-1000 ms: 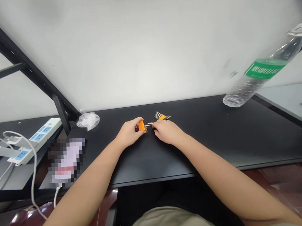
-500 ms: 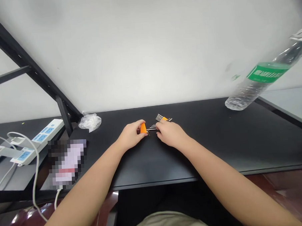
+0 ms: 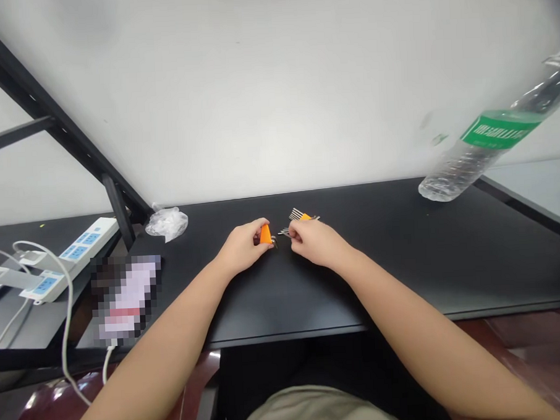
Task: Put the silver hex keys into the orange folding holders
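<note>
An orange holder [image 3: 265,234] is pinched between the thumb and fingers of my left hand [image 3: 245,245], with a small bent metal end sticking out at its right. Just to the right, my right hand [image 3: 316,240] has its fingers curled together; what they grip is too small to make out. Several thin metal rods [image 3: 283,233] show at its fingertips. Behind that hand lies a second orange holder [image 3: 307,217] with several metal rods [image 3: 295,214] fanned out to its left, partly hidden by the hand.
Crumpled clear plastic [image 3: 167,224] lies at the black table's [image 3: 402,254] back left. A blurred-out phone [image 3: 128,297] with a white cable is at the left, beside a white power strip [image 3: 84,246]. A large plastic bottle with a green label [image 3: 501,129] stands at the back right.
The long metal rod that stretched between my hands at the orange holder no longer shows there. My right hand's fingers are curled more tightly. The view has shifted slightly.
</note>
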Action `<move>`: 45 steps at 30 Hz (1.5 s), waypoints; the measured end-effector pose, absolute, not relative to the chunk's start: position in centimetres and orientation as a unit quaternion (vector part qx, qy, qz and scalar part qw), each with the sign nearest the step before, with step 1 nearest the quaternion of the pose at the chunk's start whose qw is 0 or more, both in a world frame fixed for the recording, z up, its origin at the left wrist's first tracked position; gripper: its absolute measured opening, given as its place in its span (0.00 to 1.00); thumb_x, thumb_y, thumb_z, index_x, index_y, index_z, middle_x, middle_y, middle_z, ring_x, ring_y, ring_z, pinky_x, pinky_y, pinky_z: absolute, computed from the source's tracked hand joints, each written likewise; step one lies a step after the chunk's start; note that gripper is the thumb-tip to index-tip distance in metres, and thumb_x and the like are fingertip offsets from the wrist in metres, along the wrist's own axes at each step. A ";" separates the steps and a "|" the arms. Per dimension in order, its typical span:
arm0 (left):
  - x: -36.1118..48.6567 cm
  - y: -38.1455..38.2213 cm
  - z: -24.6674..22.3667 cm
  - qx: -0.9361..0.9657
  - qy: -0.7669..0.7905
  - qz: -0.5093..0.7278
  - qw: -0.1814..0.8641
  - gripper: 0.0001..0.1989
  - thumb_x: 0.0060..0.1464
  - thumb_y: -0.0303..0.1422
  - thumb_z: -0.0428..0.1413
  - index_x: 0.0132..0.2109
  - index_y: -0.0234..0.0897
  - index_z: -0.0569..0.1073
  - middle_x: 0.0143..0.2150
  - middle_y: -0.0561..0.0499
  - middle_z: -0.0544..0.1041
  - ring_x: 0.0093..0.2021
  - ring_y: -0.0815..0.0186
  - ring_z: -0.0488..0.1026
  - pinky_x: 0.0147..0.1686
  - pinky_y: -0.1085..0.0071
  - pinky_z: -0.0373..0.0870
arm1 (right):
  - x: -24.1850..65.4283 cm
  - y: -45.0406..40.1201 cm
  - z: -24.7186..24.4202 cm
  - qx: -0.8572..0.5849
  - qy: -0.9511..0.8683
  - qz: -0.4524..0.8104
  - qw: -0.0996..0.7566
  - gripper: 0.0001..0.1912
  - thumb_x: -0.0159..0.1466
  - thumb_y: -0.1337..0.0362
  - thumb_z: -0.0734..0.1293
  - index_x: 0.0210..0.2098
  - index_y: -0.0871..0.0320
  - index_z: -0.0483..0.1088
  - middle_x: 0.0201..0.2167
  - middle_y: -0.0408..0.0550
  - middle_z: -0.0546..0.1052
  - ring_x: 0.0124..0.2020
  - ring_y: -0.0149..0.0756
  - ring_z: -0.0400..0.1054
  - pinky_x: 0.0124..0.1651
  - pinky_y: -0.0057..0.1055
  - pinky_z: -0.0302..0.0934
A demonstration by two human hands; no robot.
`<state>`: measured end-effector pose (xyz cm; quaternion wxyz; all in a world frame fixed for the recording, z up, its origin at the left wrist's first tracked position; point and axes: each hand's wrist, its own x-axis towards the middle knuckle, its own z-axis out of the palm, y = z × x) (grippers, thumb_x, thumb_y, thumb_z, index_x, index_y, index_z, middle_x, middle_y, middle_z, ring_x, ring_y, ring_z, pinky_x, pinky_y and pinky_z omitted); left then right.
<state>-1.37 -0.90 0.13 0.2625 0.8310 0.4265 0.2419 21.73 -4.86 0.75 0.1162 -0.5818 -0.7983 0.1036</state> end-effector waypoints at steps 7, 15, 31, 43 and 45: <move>-1.2 -1.2 0.3 0.836 0.420 0.241 0.258 0.22 0.55 0.38 0.62 0.57 0.43 0.72 0.42 0.53 0.80 0.36 0.65 0.75 0.42 0.68 0.73 | 22.0 -4.5 0.3 -0.514 -0.831 0.086 0.196 0.10 0.72 0.68 0.59 0.46 0.56 0.73 0.45 0.49 0.76 0.42 0.36 0.69 0.44 0.31 0.58; -1.2 -1.4 0.4 0.843 0.415 0.224 0.257 0.22 0.54 0.39 0.62 0.55 0.44 0.72 0.41 0.53 0.79 0.36 0.64 0.76 0.41 0.68 0.73 | 21.6 -5.2 0.8 -0.511 -0.845 0.047 0.150 0.15 0.74 0.66 0.57 0.49 0.55 0.75 0.46 0.51 0.74 0.42 0.37 0.69 0.42 0.31 0.56; -0.8 -2.4 1.6 0.860 0.363 0.204 0.296 0.11 0.55 0.38 0.61 0.45 0.43 0.76 0.37 0.54 0.78 0.36 0.63 0.75 0.40 0.68 0.72 | 20.9 -6.0 1.7 -0.432 -0.884 0.081 0.160 0.14 0.73 0.68 0.58 0.43 0.57 0.75 0.39 0.49 0.72 0.35 0.34 0.64 0.38 0.30 0.57; -1.0 -1.7 0.8 0.834 0.395 0.255 0.288 0.21 0.53 0.39 0.63 0.54 0.43 0.73 0.42 0.54 0.79 0.38 0.65 0.76 0.44 0.69 0.73 | 21.7 -4.6 0.8 -0.465 -0.831 0.161 0.257 0.09 0.71 0.69 0.61 0.38 0.56 0.73 0.38 0.47 0.77 0.40 0.37 0.69 0.45 0.33 0.61; -0.8 -1.9 0.9 0.844 0.382 0.245 0.287 0.18 0.54 0.39 0.63 0.52 0.44 0.74 0.41 0.54 0.79 0.39 0.65 0.76 0.43 0.69 0.73 | 21.5 -4.5 0.6 -0.448 -0.841 0.165 0.254 0.10 0.71 0.70 0.61 0.37 0.57 0.73 0.38 0.48 0.78 0.41 0.36 0.70 0.46 0.33 0.61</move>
